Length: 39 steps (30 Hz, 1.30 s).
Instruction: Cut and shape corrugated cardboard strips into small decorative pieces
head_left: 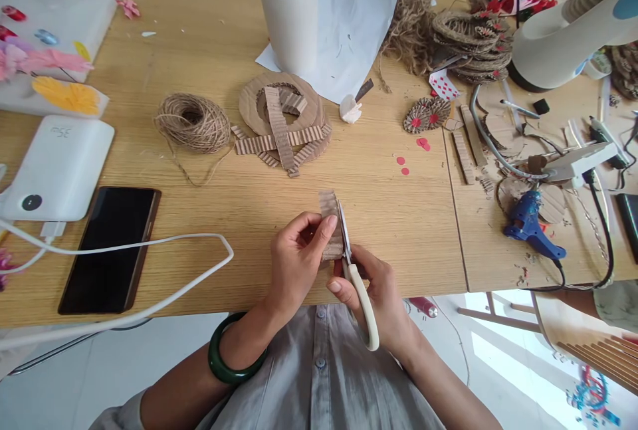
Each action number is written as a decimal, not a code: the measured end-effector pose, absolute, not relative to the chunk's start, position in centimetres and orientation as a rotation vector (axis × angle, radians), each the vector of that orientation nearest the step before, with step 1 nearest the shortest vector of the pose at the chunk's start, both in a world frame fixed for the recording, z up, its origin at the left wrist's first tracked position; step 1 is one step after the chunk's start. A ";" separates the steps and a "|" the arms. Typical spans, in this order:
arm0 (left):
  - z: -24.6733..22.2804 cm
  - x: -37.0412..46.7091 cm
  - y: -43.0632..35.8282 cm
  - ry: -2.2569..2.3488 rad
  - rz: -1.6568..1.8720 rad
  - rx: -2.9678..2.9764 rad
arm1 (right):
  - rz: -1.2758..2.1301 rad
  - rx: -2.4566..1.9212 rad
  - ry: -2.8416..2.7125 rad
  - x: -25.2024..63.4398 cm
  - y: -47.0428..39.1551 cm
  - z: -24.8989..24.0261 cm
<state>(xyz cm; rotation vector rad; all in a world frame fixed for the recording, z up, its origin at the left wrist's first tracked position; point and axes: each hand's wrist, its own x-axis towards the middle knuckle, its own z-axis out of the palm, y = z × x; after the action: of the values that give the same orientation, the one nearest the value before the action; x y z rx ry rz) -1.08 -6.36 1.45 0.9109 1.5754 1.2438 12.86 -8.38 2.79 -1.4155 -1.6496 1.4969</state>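
Note:
My left hand [298, 260] pinches a short corrugated cardboard strip [327, 204] between thumb and fingers, near the table's front edge. In my right hand [376, 287] is a pair of scissors with cream handles [366, 307]; the blades point away from me, along the strip's right side. Beyond my hands lie cardboard rings [249, 107] with several corrugated strips [279, 127] across them. A ball of twine [192, 123] sits left of the rings, and small red paper dots [401, 161] lie to the right.
A phone [109, 250], a power bank [57, 167] and a white cable [174, 237] lie at left. The white bottle [289, 18] stands at the back. On the right are a blue glue gun [531, 224], a power strip [581, 163], cords and twine-like coils [471, 44].

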 end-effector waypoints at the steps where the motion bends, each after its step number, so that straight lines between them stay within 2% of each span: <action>1: 1.5 -1.1 -6.4 1.574 1.243 0.918 | 1.492 -1.420 -1.658 12.9 -8.4 2.8; 21: 1.8 -1.1 -6.6 1.498 1.185 0.821 | 1.351 -1.451 -1.620 12.4 -8.7 2.6; 32: 1.6 -1.3 -6.1 1.541 1.230 0.872 | 1.551 -1.415 -1.422 12.4 -8.6 2.8; 39: 1.4 -0.5 -6.7 1.445 1.249 0.817 | 1.565 -1.421 -1.193 11.7 -8.1 3.3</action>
<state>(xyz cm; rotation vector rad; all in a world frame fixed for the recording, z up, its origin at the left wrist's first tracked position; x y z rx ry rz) -0.51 -6.73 1.39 0.8173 1.4446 1.2486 11.74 -8.11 3.29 -1.4208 -1.1930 1.5648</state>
